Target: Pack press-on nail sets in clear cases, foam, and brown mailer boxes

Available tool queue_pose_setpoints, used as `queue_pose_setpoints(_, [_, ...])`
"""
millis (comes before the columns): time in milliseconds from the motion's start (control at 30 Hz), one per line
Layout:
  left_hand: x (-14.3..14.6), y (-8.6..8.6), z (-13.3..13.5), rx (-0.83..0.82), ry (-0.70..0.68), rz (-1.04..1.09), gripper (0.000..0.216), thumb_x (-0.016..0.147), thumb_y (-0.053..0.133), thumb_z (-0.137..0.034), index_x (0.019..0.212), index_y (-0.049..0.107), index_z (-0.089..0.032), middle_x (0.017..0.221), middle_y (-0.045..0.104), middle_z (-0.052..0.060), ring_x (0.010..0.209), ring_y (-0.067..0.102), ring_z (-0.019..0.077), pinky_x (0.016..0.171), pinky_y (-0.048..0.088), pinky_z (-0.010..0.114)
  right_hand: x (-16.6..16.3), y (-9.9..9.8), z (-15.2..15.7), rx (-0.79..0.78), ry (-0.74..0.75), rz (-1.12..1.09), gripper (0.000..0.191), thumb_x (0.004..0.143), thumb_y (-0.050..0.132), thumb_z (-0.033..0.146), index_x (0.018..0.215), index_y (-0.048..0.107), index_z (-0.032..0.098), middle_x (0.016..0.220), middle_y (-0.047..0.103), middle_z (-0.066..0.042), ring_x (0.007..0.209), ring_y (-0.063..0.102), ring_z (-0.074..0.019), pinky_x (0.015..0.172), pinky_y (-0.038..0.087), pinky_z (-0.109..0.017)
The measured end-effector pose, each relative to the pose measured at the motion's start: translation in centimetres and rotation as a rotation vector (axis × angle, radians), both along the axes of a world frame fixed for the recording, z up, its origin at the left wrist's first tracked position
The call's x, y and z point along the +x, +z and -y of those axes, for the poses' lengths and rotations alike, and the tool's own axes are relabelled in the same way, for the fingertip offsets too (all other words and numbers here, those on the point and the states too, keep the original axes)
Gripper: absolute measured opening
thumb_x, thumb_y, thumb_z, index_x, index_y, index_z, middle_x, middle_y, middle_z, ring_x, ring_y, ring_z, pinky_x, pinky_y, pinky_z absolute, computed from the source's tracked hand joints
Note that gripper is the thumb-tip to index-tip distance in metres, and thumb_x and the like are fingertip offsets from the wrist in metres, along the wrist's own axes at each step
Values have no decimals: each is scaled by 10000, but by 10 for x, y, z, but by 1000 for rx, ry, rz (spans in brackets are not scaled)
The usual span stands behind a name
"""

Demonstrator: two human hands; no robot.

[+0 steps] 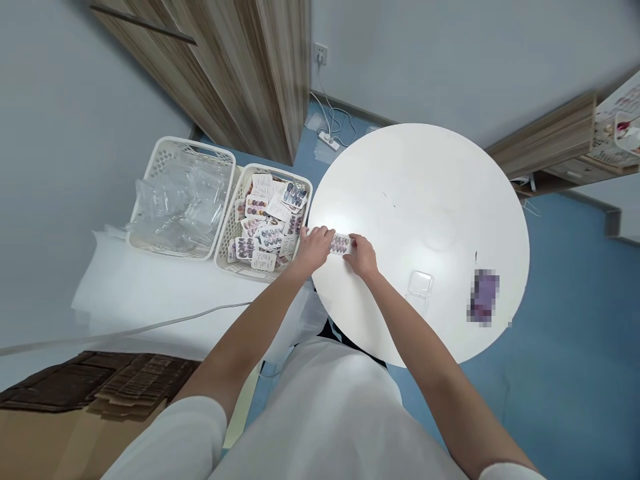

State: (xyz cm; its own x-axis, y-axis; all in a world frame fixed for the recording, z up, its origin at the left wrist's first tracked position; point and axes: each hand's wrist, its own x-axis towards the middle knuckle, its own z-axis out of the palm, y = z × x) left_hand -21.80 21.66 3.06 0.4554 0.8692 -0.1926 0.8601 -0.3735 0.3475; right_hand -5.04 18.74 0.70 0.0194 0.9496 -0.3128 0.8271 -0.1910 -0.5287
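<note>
Between my two hands, at the left side of the round white table (465, 200), is a small card of press-on nails (340, 244). My right hand (362, 256) pinches the card's right edge with thumb and fingers. Over the card's left edge lie the fingertips of my left hand (316, 247), its thumb pointing up and apart from the fingers. Just left of that hand stands a white basket (235, 200) filled with similar nail cards (271, 236), some face up, others showing printed backs. A clear plastic case (421, 284) lies opened on the table to the right.
Farther left, another white basket (167, 143) holds clear plastic bags (185, 200). A blurred purple object (484, 297) lies near the table's right edge. Flattened cardboard (120, 387) is at the lower left. A power strip (329, 140) with cables sits on the floor behind the table.
</note>
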Motion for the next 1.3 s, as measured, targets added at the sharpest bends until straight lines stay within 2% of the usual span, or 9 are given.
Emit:
queue_pose_setpoints(167, [5,-4,12,-77,82,4,499,790,462,-130,1262,331,-229,1071,521,105,1010,481,235,854,268,382,0,-3,8,52,6,-87,530,692,548,182,1200,405,225,975,572,-26,834,529,-174,777,425,-352])
queue_pose_setpoints(267, [3,-10,15,-112,86,52,573,768,507,-159,1294,285,-214,1098,508,96,1013,490,230,837,302,361,-1,-4,12,73,9,-112,534,714,510,166,1232,386,207,980,568,-33,806,530,-159,787,431,-337])
queue_pose_setpoints(367, [0,-10,18,-122,66,137,649,738,551,-175,1314,254,-184,1120,482,96,988,503,220,816,348,332,1,0,18,87,52,-160,580,725,520,186,1277,343,179,1006,544,-58,866,521,-170,807,436,-330])
queue_pose_setpoints(600, [15,16,44,-141,-10,369,667,749,560,-203,1334,240,-191,1047,491,70,851,531,170,765,432,299,40,31,53,129,116,-217,672,752,544,251,1348,233,242,1030,512,-56,889,515,-190,814,443,-377])
queue_pose_setpoints(867, [78,42,105,-102,-141,400,663,751,544,-182,1335,231,-200,1087,477,81,912,520,183,805,446,334,118,57,124,231,128,-284,618,766,542,277,1326,281,264,996,528,-39,826,525,-170,795,457,-374])
queue_pose_setpoints(967, [107,46,135,-114,-201,349,644,734,572,-214,1310,284,-200,1090,481,87,957,501,205,826,431,352,151,53,165,206,126,-336,608,756,560,300,1308,309,261,967,535,-37,819,533,-174,790,464,-383])
queue_pose_setpoints(1100, [144,41,169,-142,-265,199,592,693,624,-266,1238,395,-239,1095,483,85,985,476,233,833,405,380,187,34,215,176,66,-308,592,727,593,343,1269,364,269,1042,520,-66,989,495,-239,842,435,-445])
queue_pose_setpoints(1200, [168,35,182,-133,-260,85,567,686,634,-289,1212,423,-256,1115,473,84,1005,453,240,832,388,384,205,19,231,189,43,-247,584,701,616,363,1236,407,259,1144,470,-89,1097,422,-275,888,398,-475])
queue_pose_setpoints(1300, [186,31,184,-111,-206,1,565,690,636,-304,1212,420,-282,1151,448,84,1056,414,251,844,367,394,218,9,227,205,57,-187,596,681,632,379,1225,419,262,1198,432,-95,1140,379,-292,908,368,-490])
